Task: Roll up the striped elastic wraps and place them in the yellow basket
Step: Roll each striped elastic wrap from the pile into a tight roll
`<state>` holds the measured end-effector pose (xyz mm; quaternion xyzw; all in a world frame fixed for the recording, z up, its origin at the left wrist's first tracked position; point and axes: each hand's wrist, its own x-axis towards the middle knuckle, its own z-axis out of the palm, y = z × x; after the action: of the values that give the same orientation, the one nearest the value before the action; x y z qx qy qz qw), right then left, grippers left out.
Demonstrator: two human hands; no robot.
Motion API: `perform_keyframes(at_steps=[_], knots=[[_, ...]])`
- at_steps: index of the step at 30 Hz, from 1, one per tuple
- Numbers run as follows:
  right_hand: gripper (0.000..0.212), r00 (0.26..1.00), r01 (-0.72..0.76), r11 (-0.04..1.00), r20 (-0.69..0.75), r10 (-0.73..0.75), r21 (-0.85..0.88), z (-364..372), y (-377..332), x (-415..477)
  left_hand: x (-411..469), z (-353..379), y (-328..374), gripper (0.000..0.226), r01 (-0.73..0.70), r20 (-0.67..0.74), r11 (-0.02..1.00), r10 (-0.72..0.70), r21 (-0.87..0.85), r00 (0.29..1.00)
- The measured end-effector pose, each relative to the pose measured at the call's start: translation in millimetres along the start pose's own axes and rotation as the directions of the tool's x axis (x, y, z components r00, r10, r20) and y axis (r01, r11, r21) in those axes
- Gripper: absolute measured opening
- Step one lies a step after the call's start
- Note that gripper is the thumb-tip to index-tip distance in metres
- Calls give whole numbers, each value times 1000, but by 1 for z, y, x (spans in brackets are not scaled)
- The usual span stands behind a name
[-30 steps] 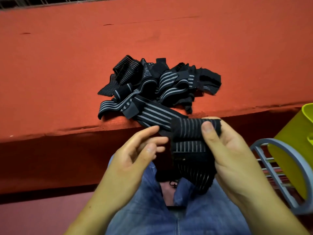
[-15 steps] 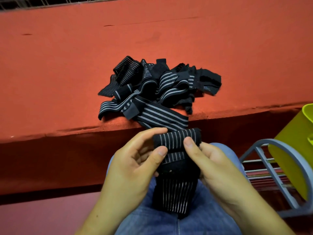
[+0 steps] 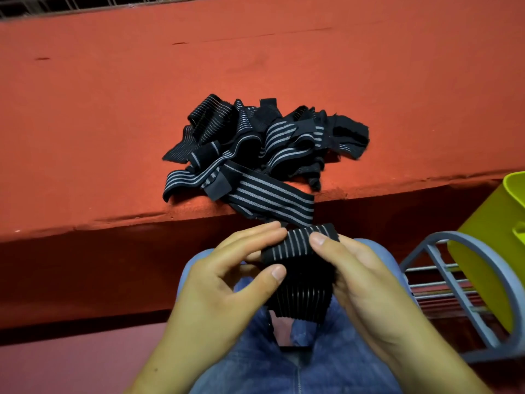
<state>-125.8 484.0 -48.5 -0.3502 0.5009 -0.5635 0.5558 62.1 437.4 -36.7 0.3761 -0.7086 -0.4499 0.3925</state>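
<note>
A black elastic wrap with white stripes [image 3: 298, 245] is partly rolled between my two hands above my lap. My left hand [image 3: 224, 288] pinches its left end between thumb and fingers. My right hand [image 3: 360, 282] grips the right end, thumb on top. The loose tail of the wrap hangs down over my jeans. A tangled pile of more striped wraps [image 3: 264, 146] lies on the red table [image 3: 113, 123], one strip trailing over the front edge towards my hands. The yellow basket [image 3: 494, 251] stands at the right edge, only partly in view.
A grey metal rack [image 3: 466, 288] holds the yellow basket to my right. The table's front edge [image 3: 85, 223] runs just beyond my hands. My legs in blue jeans [image 3: 284, 362] fill the bottom middle. A wire grille [image 3: 56, 7] shows at the far top left.
Both hands have closed in on the wrap and turned it, so the rolled part is thicker and the hanging tail shorter. The roll sits a little higher and more central than a second ago.
</note>
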Motion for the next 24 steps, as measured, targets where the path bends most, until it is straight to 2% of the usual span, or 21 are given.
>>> perform_keyframes(at_steps=[3,6,12,16,21,24], knots=[[37,1000,8,1000,1,-8,-15,-2,1,0,-2,2,3,44,99,23,990,-98,-104,995],[33,1000,4,998,3,-4,-55,-4,2,1,1,4,5,34,139,-20,981,-143,-133,989],[32,999,39,989,31,-35,-144,-2,4,1,0,5,2,36,115,-59,978,-127,-177,990],[44,992,123,963,56,-113,-241,1,5,3,-1,2,-1,35,114,-84,980,-129,-162,988],[28,983,181,959,22,-181,-217,0,6,4,1,5,-2,33,119,7,973,-120,-196,993],[33,990,138,971,30,-135,-197,1,4,3,1,5,-1,30,78,-36,983,-85,-167,996]])
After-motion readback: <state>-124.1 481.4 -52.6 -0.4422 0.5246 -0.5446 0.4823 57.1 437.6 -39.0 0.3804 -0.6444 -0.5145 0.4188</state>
